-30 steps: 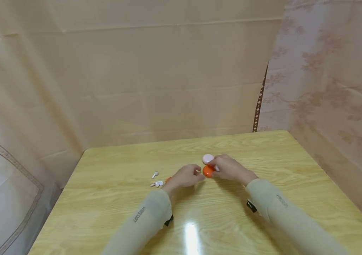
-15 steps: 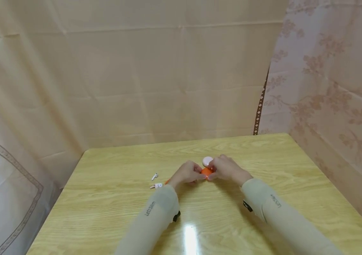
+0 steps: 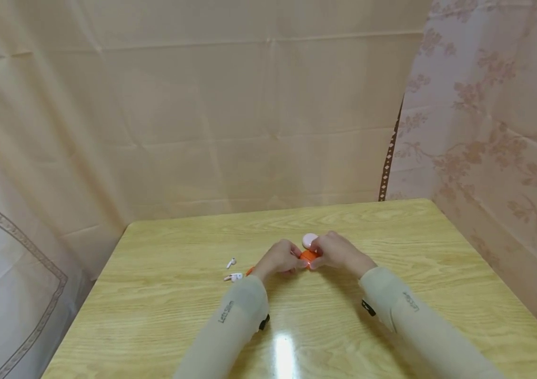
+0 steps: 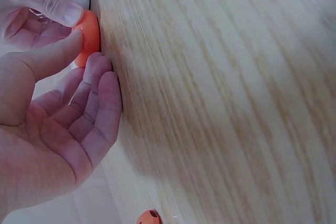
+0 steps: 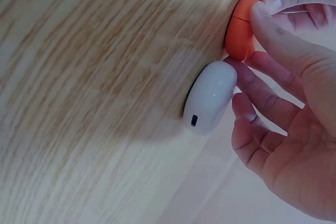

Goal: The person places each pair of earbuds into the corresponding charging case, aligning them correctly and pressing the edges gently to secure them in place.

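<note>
A rounded orange earbud case [image 3: 307,256] sits on the wooden table between my two hands. My left hand [image 3: 279,258] pinches its left side between thumb and fingers. On the opposite side, my right hand [image 3: 339,251] grips it the same way, and a lid seam shows on the orange shell in the right wrist view. Just behind stands a glossy pale earbud case [image 5: 212,95], its charging port facing the right wrist camera. An orange earbud [image 4: 149,217] lies on the table near my left wrist, partly hidden by that arm in the head view.
Left of my left forearm lie a single white earbud [image 3: 231,262] and a small cluster of white earbuds [image 3: 235,277]. The wooden table [image 3: 169,310] ends at a beige curtain [image 3: 249,131] behind, with a floral curtain [image 3: 500,131] on the right.
My left hand has moved right, from beside the orange earbud case to pinching its left side. My right hand keeps hold of the case, its thumb now lower on the front.
</note>
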Motion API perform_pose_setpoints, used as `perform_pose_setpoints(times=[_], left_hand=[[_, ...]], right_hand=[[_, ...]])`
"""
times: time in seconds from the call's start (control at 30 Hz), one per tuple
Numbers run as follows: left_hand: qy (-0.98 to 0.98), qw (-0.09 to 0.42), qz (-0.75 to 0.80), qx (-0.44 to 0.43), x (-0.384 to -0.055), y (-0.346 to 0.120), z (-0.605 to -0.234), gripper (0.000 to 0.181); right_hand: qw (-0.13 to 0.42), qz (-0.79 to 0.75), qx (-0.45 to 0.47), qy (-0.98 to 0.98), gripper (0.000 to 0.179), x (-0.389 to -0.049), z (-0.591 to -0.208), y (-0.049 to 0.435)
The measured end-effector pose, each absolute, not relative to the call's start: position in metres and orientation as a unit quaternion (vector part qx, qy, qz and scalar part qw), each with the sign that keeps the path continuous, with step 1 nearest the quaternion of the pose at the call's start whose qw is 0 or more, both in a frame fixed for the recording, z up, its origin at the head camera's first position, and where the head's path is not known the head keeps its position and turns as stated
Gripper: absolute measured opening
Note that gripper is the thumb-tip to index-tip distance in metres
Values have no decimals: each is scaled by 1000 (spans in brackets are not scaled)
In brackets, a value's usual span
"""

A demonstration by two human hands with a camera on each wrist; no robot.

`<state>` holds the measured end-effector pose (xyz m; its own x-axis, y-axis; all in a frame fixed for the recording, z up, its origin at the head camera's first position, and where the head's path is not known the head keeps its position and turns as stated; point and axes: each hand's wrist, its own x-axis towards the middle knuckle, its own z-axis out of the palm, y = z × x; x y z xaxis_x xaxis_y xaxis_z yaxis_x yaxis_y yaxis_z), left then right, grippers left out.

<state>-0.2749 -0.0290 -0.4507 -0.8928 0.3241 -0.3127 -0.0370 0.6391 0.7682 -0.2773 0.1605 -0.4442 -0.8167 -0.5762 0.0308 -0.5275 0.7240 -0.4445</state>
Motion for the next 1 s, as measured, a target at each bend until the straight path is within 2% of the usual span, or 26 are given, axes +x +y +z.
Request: perform_pose_setpoints(times=[0.2, 0.47, 0.67, 1.0], left_hand=[[877, 213, 422, 85, -273, -29, -452, 17], [880, 204, 418, 97, -273, -26, -453, 14], [880, 195, 423, 97, -272, -28, -455, 14], [872, 194, 436, 112, -274, -30, -458, 13]], right_hand=[[62, -240, -296, 923, 18, -278, -444, 163], [68, -255, -268, 926, 27, -278, -448, 165], [99, -282, -232, 926, 28, -278, -449, 162], [91, -288, -224, 927, 32, -274, -447, 162]])
